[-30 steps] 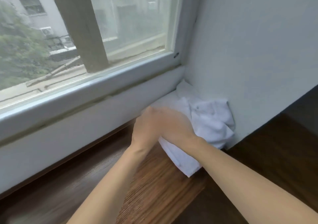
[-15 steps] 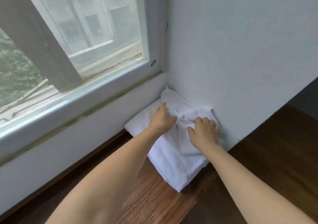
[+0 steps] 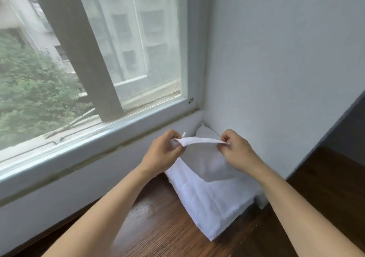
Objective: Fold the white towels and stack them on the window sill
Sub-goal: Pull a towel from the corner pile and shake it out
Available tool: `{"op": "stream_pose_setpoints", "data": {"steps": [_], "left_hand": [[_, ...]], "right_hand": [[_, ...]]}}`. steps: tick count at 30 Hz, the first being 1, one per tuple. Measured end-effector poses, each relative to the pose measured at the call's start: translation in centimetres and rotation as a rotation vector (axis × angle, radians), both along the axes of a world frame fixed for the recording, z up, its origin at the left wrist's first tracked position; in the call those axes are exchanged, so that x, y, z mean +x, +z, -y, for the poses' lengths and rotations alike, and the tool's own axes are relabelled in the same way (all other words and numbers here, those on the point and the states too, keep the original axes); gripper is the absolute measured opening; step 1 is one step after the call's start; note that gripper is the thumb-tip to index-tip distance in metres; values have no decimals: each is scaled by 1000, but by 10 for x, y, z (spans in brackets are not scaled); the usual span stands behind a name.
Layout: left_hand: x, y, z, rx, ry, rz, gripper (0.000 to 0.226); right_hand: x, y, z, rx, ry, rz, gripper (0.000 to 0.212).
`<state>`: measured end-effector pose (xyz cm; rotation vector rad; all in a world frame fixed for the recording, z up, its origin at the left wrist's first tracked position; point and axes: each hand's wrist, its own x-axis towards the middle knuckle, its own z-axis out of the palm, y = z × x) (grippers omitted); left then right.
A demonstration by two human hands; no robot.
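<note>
Over sill corner: both hands pinch towel edge, stretched left-right.

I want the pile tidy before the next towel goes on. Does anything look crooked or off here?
Nothing stands out. The folded stack lies flat in the corner of the wooden sill. The left hand and right hand pinch a lifted towel taut above it.

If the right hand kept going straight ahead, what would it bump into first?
Probably the white wall in the corner. The right hand holds the towel edge and points toward the corner, though depth is hard to judge.
</note>
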<state>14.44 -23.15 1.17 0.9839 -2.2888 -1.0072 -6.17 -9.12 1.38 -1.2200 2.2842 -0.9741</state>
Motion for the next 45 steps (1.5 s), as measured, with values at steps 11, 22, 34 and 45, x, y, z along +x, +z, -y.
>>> {"op": "stream_pose_setpoints", "data": {"steps": [11, 22, 34, 45], "left_hand": [[146, 175, -48, -418, 236, -124, 9], [390, 158, -67, -259, 327, 221, 13], [479, 166, -81, -316, 642, -46, 12], [539, 252, -56, -178, 711, 44, 32]], "right_hand": [[184, 162, 36, -473, 612, -93, 20], [309, 199, 65, -623, 655, 174, 16], [392, 248, 95, -653, 707, 279, 15], [378, 303, 137, -528, 707, 484, 6]]}}
